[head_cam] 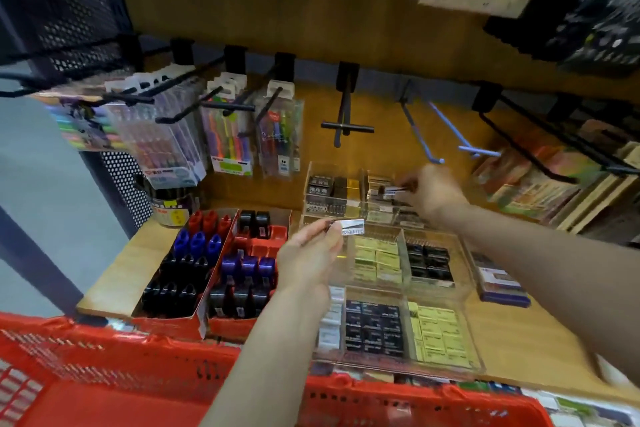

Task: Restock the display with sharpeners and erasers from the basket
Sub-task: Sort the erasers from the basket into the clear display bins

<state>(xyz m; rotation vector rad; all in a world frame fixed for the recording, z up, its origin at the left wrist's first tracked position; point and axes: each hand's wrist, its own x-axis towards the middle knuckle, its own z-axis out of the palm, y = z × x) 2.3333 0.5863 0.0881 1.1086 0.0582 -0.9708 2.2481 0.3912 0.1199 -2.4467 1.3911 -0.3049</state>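
between thumb and fingers of my left hand (311,253) i pinch a small flat eraser (351,227) with a white and dark wrapper. i hold it in the air, level, over the front edge of the clear plastic display (401,239), just above the compartment with the yellow-green erasers (375,260). my right hand (433,194) reaches further back, to the upper tier of the display, and its fingertips hold a second small eraser (394,189) at the back right compartment. this part is blurred, so i cannot tell if this eraser already touches the ones inside.

the display stands on a wooden shelf (131,270). its compartments hold black erasers (374,326) in the near row, more yellow-green ones beside them to the right, and dark ones in the middle row. left of the display, touching each other, are two red cardboard trays (263,239) with sharpeners (197,243) in red, blue, purple and black, standing in rows.

the red basket (138,367) is at the bottom of the view, close to me, under my left forearm and in front of the shelf. what lies in it i can not see well.

behind the sharpeners, packs of coloured pens (228,135) hang on black hooks (346,114). some hooks on the right carry nothing.
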